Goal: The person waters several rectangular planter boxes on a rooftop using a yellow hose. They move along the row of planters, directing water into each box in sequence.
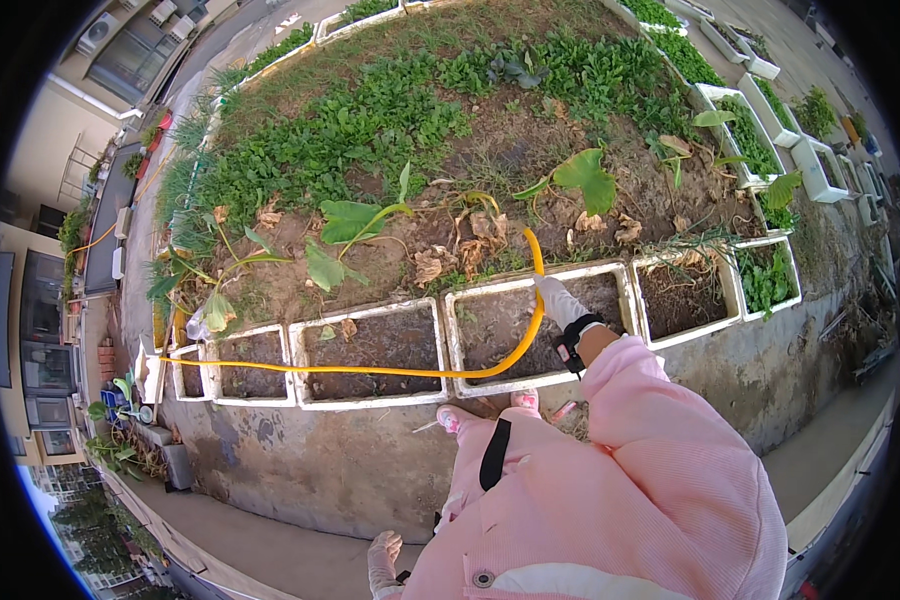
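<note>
My right hand point(559, 301), in a thin whitish glove, is wrapped around a yellow hose point(412, 371) near its end. From my grip the hose arches up over the back rim of a white foam planter box point(487, 388), and its end points at the soil bed point(450, 255). The rest curves down and runs left across several soil-filled boxes. A dark band with a small device sits on my right wrist. My left hand point(384, 559), also gloved, hangs low at my side, away from the hose. Nothing shows in it, but its finger position is unclear.
Large-leaved plants point(349, 221) and dry leaves lie just beyond the boxes, with dense leafy greens point(345, 127) behind. To the right, one box holds dry stalks point(682, 289), another green leaves point(765, 281). My feet stand on a concrete ledge point(330, 457) with a drop behind.
</note>
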Demonstrator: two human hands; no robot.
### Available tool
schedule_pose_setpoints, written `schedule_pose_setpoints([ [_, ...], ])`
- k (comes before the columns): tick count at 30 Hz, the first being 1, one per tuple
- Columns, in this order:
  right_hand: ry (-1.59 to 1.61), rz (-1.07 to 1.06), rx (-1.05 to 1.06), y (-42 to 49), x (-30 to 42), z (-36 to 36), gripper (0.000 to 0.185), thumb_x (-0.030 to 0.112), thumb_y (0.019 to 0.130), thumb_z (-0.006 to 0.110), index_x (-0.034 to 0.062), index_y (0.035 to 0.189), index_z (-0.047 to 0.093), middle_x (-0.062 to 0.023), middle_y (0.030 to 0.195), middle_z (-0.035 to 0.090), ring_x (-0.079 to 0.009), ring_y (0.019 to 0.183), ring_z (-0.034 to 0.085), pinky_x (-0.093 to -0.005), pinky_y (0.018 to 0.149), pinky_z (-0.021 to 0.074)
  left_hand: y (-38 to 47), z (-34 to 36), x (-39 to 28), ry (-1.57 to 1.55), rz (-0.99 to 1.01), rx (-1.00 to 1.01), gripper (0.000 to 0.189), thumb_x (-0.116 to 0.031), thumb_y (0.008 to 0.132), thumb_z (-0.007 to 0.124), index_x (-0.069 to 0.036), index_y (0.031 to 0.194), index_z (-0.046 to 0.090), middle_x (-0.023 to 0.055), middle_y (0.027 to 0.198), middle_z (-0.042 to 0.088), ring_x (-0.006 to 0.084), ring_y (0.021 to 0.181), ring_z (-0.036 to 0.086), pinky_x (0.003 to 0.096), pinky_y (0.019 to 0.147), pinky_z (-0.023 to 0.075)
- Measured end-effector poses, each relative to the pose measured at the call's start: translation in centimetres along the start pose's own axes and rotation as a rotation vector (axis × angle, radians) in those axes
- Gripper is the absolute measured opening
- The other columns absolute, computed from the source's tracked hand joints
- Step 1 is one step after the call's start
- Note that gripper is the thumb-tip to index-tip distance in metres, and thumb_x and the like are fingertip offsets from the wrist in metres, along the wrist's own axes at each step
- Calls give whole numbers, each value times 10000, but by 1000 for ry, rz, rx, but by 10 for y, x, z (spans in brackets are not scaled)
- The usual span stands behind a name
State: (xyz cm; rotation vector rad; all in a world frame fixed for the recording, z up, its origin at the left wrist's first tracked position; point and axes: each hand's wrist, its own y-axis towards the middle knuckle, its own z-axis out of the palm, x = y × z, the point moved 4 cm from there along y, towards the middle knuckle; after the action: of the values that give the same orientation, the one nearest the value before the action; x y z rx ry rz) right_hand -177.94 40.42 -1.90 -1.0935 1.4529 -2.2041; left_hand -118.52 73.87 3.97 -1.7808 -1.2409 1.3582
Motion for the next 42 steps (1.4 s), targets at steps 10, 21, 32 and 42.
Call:
schedule_pose_setpoints([
  [10,53,-38,-9,3,13,-27,232,280,835,362,48,821,377,-60,518,386,-178,351,358,-339,390,391,-30,13,-31,-82,-77,-60,287,-31,747,407,22,1026,445,166,996,491,232,923,484,291,785,418],
  [21,81,-185,61,-21,80,-2,274,286,839,350,29,776,420,-48,524,386,-177,395,365,-339,425,374,-44,22,-52,-118,-112,-105,296,-27,772,380,46,1058,405,187,986,485,241,904,497,291,761,437],
  [32,473,-406,-24,-31,130,-31,270,265,851,313,28,756,402,-63,543,381,-190,397,341,-351,415,342,-48,13,-31,-162,-118,-146,286,-50,771,404,57,1036,426,209,973,493,264,883,511,303,750,445],
  [42,300,-297,51,-19,113,-33,256,270,841,344,36,769,417,-57,540,395,-189,407,365,-351,437,362,46,-34,60,-353,-30,95,299,-50,779,401,45,1063,413,206,1004,476,271,920,494,312,772,434],
])
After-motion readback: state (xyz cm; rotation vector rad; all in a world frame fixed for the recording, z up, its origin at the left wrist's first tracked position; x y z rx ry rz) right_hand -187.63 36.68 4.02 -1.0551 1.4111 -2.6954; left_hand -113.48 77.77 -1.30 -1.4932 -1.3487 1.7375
